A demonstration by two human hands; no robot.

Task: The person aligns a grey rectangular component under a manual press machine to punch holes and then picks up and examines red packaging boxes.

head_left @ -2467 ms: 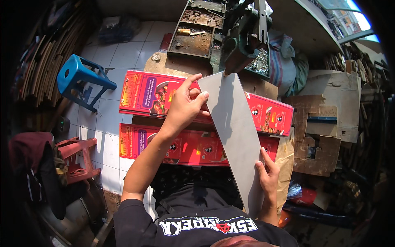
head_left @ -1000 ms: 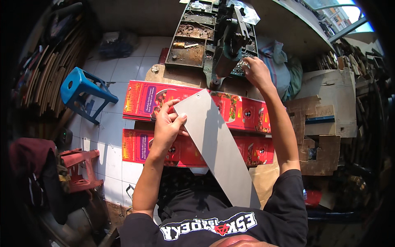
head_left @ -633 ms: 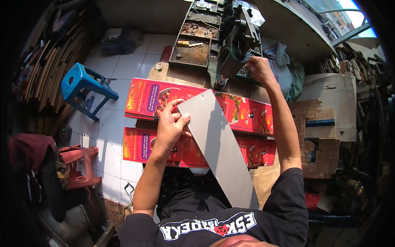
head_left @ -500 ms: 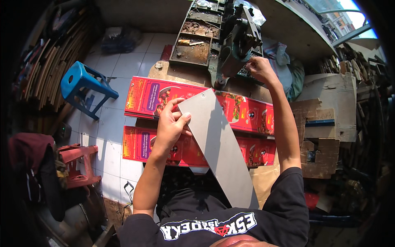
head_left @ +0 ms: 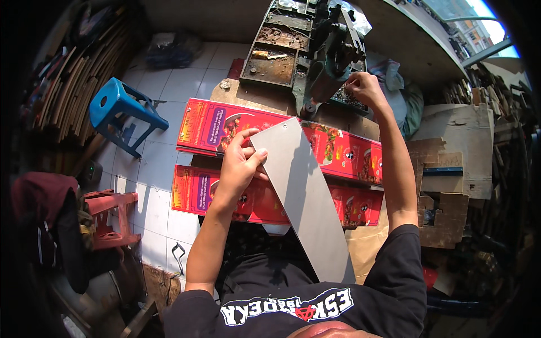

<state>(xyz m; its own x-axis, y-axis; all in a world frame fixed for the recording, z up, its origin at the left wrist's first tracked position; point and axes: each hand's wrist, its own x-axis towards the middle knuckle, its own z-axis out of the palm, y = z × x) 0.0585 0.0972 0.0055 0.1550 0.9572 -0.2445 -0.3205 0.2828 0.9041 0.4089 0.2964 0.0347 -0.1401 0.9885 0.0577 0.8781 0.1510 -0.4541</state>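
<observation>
My left hand [head_left: 241, 168] grips the upper left edge of a long flat grey panel [head_left: 310, 214], thumb on its face. A small round eyelet sits near the panel's top corner, and its lower end reaches my shirt. My right hand [head_left: 366, 90] is at a compartment of small loose metal pieces [head_left: 345, 98], right of a dark green hand press [head_left: 329, 70]. Its fingers are bent together, and whatever they pinch is too small to make out. Under the grey panel lie two stacks of red printed panels, a far stack [head_left: 197, 128] and a near stack [head_left: 189, 194].
A divided metal tray [head_left: 270, 67] with scraps stands left of the press. Blue [head_left: 115, 107] and red [head_left: 112, 217] plastic stools stand on the white tiles at left. Cut cardboard [head_left: 451, 152] leans at right. Brown paper [head_left: 366, 242] lies beside the grey panel.
The whole view has shifted slightly. My left hand keeps its grip on the grey panel, and my right hand stays at the compartment of small pieces with its fingers drawn together.
</observation>
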